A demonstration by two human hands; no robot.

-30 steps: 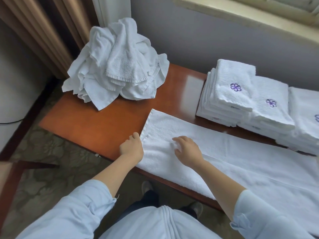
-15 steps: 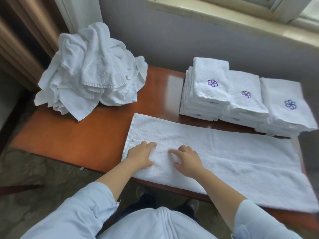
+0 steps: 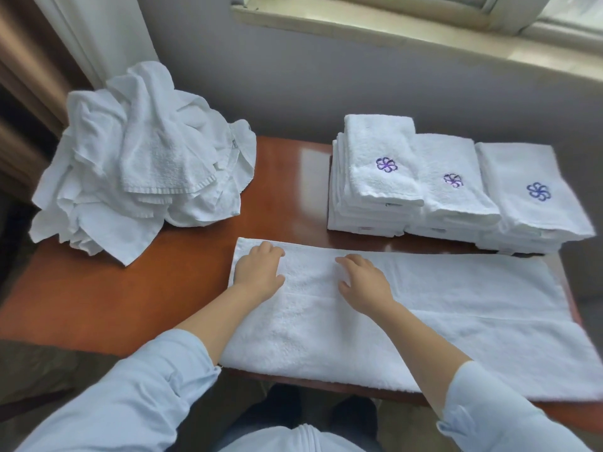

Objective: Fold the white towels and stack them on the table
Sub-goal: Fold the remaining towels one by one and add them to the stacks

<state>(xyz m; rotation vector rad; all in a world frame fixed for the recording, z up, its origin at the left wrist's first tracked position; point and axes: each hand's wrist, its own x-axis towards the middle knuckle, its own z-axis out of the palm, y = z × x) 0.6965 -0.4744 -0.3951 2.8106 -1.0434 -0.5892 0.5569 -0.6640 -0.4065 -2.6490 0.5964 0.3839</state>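
A long white towel (image 3: 440,314) lies flat along the front of the wooden table (image 3: 137,288), folded lengthwise with a seam running across it. My left hand (image 3: 259,270) presses flat on its far left corner. My right hand (image 3: 365,283) rests on the towel a little to the right, fingers spread. Three stacks of folded white towels (image 3: 378,177) with purple flower marks stand at the back right. A heap of unfolded white towels (image 3: 146,161) sits at the back left.
A grey wall and a window sill (image 3: 408,31) run behind the table. Curtains (image 3: 49,60) hang at the left. The towel's front edge overhangs the table's near edge. Bare wood shows between the heap and the flat towel.
Both hands have slid away from me across the towel, the left one up to the far left corner. The camera view has shifted left and down.
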